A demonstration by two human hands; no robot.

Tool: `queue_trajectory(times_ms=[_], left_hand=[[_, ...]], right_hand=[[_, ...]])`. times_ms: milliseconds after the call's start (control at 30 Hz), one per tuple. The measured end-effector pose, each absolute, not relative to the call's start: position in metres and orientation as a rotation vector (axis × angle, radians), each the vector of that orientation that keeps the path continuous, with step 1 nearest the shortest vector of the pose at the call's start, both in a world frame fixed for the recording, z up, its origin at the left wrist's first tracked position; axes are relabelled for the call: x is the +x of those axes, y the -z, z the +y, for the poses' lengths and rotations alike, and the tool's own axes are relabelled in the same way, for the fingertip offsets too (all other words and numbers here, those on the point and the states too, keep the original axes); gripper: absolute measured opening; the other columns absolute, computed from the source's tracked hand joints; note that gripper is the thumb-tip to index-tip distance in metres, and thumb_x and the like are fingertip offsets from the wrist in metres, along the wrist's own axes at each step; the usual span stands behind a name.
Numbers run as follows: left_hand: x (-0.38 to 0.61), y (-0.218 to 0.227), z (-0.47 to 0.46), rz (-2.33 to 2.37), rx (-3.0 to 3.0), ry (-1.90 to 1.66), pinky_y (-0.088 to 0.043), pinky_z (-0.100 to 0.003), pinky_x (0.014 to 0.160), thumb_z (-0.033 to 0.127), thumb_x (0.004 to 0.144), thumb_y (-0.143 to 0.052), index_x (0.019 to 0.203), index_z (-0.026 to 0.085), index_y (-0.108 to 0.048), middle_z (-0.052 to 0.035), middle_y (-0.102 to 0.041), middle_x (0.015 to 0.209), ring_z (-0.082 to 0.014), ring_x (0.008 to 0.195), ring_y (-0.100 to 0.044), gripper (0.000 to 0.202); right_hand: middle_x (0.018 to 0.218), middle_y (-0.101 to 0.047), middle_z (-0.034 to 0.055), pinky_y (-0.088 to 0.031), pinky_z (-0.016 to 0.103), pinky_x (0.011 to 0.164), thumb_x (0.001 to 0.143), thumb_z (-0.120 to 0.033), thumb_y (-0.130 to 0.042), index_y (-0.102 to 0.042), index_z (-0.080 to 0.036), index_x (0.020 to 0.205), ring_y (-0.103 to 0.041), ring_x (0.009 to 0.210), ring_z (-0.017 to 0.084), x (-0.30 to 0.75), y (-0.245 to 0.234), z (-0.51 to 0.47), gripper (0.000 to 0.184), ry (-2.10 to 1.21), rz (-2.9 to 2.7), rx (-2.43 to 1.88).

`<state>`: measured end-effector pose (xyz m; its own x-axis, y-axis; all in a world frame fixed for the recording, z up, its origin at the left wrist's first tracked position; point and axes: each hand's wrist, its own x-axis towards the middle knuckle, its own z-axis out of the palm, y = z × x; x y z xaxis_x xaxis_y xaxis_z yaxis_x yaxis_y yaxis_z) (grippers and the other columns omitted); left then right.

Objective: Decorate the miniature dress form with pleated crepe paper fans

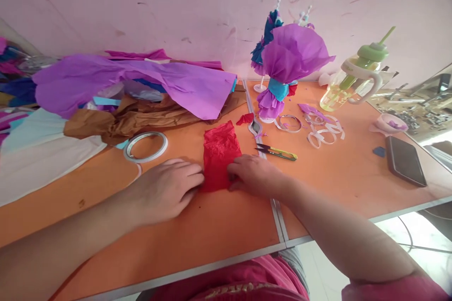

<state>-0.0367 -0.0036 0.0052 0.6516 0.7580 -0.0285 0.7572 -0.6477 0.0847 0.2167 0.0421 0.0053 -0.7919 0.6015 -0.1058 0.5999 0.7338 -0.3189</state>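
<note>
Red paper [221,153] flat on table [212,230], long axis running away from person. Left hand [165,189] at paper's near-left corner: flat, fingertips touching edge. Right hand [252,176] at near-right corner: fingers curled on edge, grip unclear. Both equally near.

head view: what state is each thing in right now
red crepe paper: crumpled, lying flat on the table
left hand: open, palm down, fingertips at the paper's left edge
right hand: on the paper's right edge, grip unclear
tape roll: lying flat, untouched
snips: blades together, lying untouched
bottle: lid on, straw up
phone: lying flat, screen dark
</note>
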Motion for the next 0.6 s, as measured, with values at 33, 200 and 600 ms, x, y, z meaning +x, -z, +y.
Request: queue_trajectory(times_ms=[33, 200, 600], left_hand=[[-0.042, -0.007, -0.002, 1.322, 2.805, 0.055, -0.048, -0.043, 0.084, 0.016, 0.087, -0.051, 0.080, 0.022, -0.065, -0.0051, -0.065, 0.083, -0.0244, 0.084, -0.063, 0.017], [-0.046, -0.007, -0.001, 1.446, 2.891, -0.163, -0.049, -0.044, 0.086, 0.027, 0.094, -0.052, 0.092, 0.020, -0.069, -0.0079, -0.068, 0.095, -0.0264, 0.095, -0.062, 0.018], [-0.018, 0.026, -0.012, 1.285, 2.634, -0.359, -0.054, -0.040, 0.086, 0.024, 0.099, -0.048, 0.105, 0.025, -0.072, -0.0050, -0.073, 0.101, -0.0222, 0.094, -0.067, 0.025]], right_hand=[[0.099, -0.068, 0.0034, -0.045, 0.031, 0.082, 0.088, -0.040, -0.070, -0.068, -0.021, 0.100, -0.062, 0.094, 0.019, 0.218, -0.006, 0.043, 0.022, -0.557, -2.914, -1.027], [0.103, -0.069, 0.0046, -0.045, 0.032, 0.083, 0.089, -0.036, -0.069, -0.069, -0.020, 0.102, -0.062, 0.095, 0.019, 0.221, -0.009, 0.044, 0.021, -0.550, -2.911, -0.990], [0.097, -0.070, 0.0032, -0.043, 0.029, 0.071, 0.095, -0.033, -0.057, -0.072, -0.025, 0.100, -0.062, 0.093, 0.020, 0.211, 0.001, 0.027, 0.018, -0.370, -2.838, -1.069]])
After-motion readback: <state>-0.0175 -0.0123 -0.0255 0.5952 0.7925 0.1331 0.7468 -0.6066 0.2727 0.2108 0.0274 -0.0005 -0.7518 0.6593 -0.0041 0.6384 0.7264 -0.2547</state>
